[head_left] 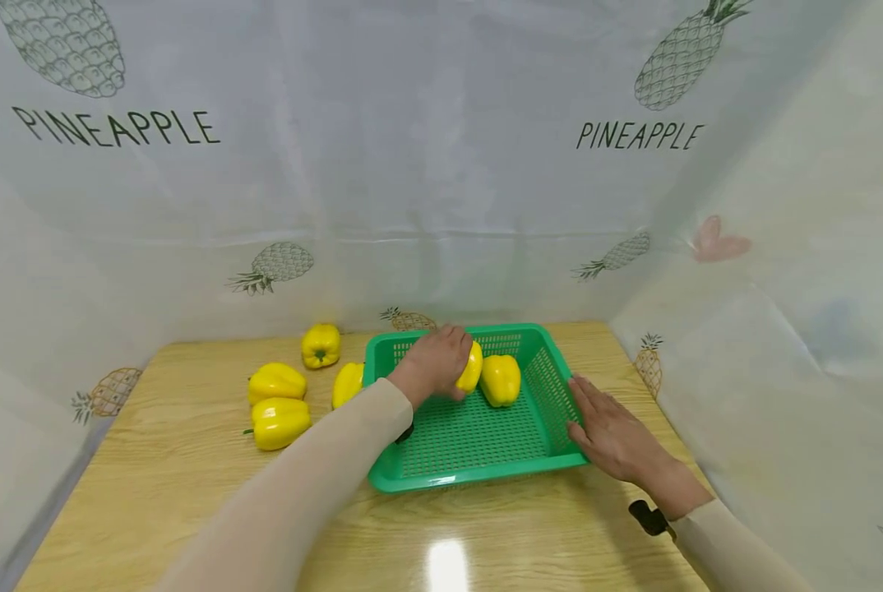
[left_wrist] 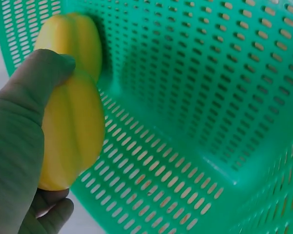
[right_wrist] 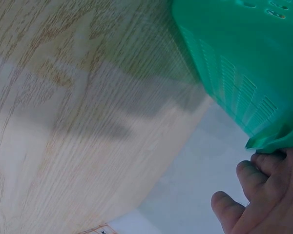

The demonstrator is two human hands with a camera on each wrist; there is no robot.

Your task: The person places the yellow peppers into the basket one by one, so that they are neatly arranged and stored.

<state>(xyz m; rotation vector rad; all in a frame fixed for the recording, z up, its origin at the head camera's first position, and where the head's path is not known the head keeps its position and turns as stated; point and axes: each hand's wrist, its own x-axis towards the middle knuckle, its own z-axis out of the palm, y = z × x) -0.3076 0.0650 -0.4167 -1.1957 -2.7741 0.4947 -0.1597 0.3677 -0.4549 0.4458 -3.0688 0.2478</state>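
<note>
My left hand (head_left: 437, 362) reaches into the green basket (head_left: 478, 474) and grips a yellow bell pepper (head_left: 471, 367). In the left wrist view the thumb lies across the upper side of this bell pepper (left_wrist: 71, 131), with fingertips showing below it. A second yellow bell pepper (head_left: 501, 381) sits in the basket just right of the held one. At the basket's right side, my right hand (head_left: 619, 432) rests against the rim with its fingers extended. From the right wrist, fingers (right_wrist: 251, 178) appear spread beside the basket's edge (right_wrist: 276, 141).
Left of the basket, several more yellow bell peppers lie on the wooden table (head_left: 153, 485): one at the back (head_left: 321, 345), two side by side (head_left: 279, 411), and one against the basket wall (head_left: 348, 384). A pineapple-print sheet (head_left: 441, 164) hangs behind and along the sides.
</note>
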